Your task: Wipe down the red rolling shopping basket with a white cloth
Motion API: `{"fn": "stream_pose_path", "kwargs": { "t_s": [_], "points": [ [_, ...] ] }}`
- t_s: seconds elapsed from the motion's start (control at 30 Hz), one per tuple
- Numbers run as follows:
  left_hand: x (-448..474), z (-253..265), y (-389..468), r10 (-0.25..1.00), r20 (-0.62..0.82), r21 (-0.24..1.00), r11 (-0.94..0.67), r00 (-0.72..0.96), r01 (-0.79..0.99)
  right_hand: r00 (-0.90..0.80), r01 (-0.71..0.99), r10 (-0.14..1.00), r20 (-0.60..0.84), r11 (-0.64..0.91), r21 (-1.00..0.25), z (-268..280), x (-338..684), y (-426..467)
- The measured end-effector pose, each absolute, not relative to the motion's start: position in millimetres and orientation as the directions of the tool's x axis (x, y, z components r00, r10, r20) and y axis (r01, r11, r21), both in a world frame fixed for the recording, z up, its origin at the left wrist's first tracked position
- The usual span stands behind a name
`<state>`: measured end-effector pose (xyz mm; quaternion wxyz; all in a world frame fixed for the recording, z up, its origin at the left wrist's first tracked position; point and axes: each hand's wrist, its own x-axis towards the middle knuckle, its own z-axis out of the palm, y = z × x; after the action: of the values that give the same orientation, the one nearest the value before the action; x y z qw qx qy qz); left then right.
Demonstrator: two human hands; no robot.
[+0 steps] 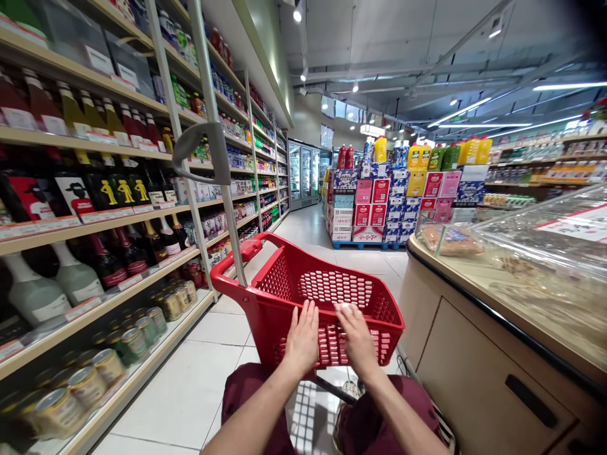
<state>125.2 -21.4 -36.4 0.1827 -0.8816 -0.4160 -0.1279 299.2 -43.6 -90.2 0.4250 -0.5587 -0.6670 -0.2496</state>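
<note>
Straight ahead stands a red plastic shopping cart with perforated basket walls, its near side facing me. My left hand lies against that near wall, fingers stretched out and reaching the rim. My right hand rests beside it in the same way, fingers extended and slightly apart. Neither hand holds anything. A tall metal pole with a grey loop handle rises from the cart's left end. The part of the basket interior that shows is bare; its floor is mostly hidden.
Shelves of bottles and cans line the left side. At right is a counter with clear covers over food. Stacked drink cartons stand on a blue pallet ahead. Glass-door coolers are farther back.
</note>
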Motion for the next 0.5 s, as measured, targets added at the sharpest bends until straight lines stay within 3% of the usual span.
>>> {"fn": "stream_pose_path", "kwargs": {
  "t_s": [0.13, 0.33, 0.5],
  "points": [
    [110.8, -30.8, -18.4, 0.707, 0.411, -0.205, -0.544, 0.576, 0.814, -0.078, 0.944, 0.588, 0.805, 0.303, -0.130, -80.2, 299.0, -48.3],
    [93.9, -27.2, -17.0, 0.734, 0.446, -0.170, -0.493, 0.512, 0.854, 0.108, 0.966, 0.564, 0.819, 0.136, -0.221, -101.0, 351.0, -61.9],
    [88.7, -26.1, -16.5, 0.724, 0.468, -0.177, -0.486, 0.508, 0.856, -0.077, 0.936, 0.547, 0.833, 0.329, -0.130, -83.0, 259.2, -35.5]
  ]
}}
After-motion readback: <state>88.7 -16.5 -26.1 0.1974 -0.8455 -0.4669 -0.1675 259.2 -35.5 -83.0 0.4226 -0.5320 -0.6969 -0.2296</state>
